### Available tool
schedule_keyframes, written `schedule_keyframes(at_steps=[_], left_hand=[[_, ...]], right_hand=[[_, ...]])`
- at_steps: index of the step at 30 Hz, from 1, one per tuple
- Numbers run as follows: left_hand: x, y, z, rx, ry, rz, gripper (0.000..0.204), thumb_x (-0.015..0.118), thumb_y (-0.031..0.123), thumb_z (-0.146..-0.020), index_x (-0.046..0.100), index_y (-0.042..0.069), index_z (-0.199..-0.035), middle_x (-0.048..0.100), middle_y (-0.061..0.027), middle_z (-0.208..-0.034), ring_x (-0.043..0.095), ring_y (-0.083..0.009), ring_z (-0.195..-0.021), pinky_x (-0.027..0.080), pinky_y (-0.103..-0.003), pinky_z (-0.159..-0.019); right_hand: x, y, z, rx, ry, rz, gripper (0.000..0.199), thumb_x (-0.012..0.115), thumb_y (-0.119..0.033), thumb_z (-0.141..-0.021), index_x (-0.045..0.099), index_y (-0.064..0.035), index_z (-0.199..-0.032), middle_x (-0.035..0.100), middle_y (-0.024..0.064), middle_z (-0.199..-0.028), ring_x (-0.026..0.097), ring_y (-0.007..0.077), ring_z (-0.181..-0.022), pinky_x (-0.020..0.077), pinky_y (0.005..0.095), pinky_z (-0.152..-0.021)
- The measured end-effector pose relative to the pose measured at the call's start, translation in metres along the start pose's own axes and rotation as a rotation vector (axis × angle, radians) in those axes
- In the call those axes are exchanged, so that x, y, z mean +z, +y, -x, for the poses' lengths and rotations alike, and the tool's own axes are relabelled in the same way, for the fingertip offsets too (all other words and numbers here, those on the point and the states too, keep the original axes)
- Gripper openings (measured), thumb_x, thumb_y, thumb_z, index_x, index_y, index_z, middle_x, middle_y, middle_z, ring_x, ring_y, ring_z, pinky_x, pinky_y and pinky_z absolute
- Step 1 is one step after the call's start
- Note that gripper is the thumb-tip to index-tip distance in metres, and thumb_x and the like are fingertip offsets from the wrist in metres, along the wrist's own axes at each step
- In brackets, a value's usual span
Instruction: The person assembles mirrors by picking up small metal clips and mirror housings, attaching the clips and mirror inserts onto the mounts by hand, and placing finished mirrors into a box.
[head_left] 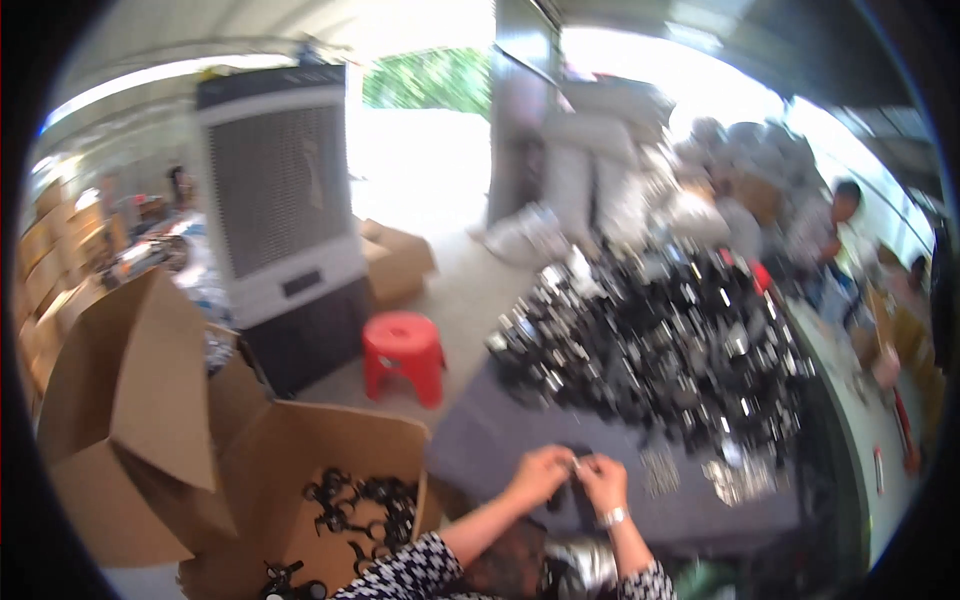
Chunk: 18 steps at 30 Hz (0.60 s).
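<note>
Close together over the near part of the dark-covered table point(480, 425), my left hand point(541, 476) and my right hand point(604, 485) meet at the fingertips. Both are closed in a pinch on something small; blur and the fingers hide what it is. A dark strip-like shape shows just below them. Beyond my hands lies a large heap of black and silver parts point(650, 335), blurred. Right of my right hand, small silver pieces point(740, 482) lie in a cluster, with a smaller group of silver pieces point(660, 472) nearer to it.
On my left stands an open cardboard box point(270, 450) holding several black parts point(365, 510). Past it are a red stool point(403, 355) and a tall air cooler point(275, 200). Stuffed white sacks point(590, 170) rise behind the table. A person point(825, 230) sits at the far right.
</note>
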<state>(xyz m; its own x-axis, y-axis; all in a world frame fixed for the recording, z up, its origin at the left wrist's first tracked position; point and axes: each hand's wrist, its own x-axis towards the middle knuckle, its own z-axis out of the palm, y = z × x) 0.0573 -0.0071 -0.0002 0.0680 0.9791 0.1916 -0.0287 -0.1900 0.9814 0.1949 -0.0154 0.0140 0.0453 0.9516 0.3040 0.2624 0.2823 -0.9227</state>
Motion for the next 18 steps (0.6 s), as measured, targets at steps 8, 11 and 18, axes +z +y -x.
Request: schedule_keyframes(at_steps=[8,11,18], left_hand=[[-0.005,0.004,-0.027,-0.138,-0.091,0.175,0.022,0.048,0.0,-0.08,0.056,0.002,-0.101,0.06,-0.0056,-0.082,0.059,-0.0098,-0.061,0.04,-0.017,-0.039],[0.002,0.003,-0.021,-0.197,-0.104,0.203,0.023,0.047,-0.001,-0.08,0.055,0.001,-0.101,0.06,-0.006,-0.083,0.06,-0.0103,-0.062,0.041,-0.017,-0.039],[-0.004,0.008,-0.003,-0.206,-0.097,0.206,0.023,0.048,0.0,-0.08,0.055,0.001,-0.101,0.06,-0.0057,-0.081,0.059,-0.0105,-0.062,0.041,-0.017,-0.038]], right_hand=[[-0.01,0.004,-0.029,0.014,-0.048,0.012,0.011,0.067,-0.005,-0.07,0.057,-0.0026,-0.068,0.055,-0.0015,-0.063,0.049,0.0042,-0.06,0.0407,0.0196,-0.053],[-0.02,0.008,-0.026,0.074,-0.123,-0.064,0.01,0.066,-0.004,-0.072,0.057,-0.0025,-0.068,0.056,-0.0021,-0.064,0.049,0.0042,-0.061,0.0411,0.0194,-0.054],[-0.023,-0.004,-0.024,-0.054,-0.332,0.104,0.01,0.066,-0.006,-0.072,0.058,0.0001,-0.07,0.059,0.0023,-0.063,0.054,0.0061,-0.06,0.043,0.0215,-0.055]])
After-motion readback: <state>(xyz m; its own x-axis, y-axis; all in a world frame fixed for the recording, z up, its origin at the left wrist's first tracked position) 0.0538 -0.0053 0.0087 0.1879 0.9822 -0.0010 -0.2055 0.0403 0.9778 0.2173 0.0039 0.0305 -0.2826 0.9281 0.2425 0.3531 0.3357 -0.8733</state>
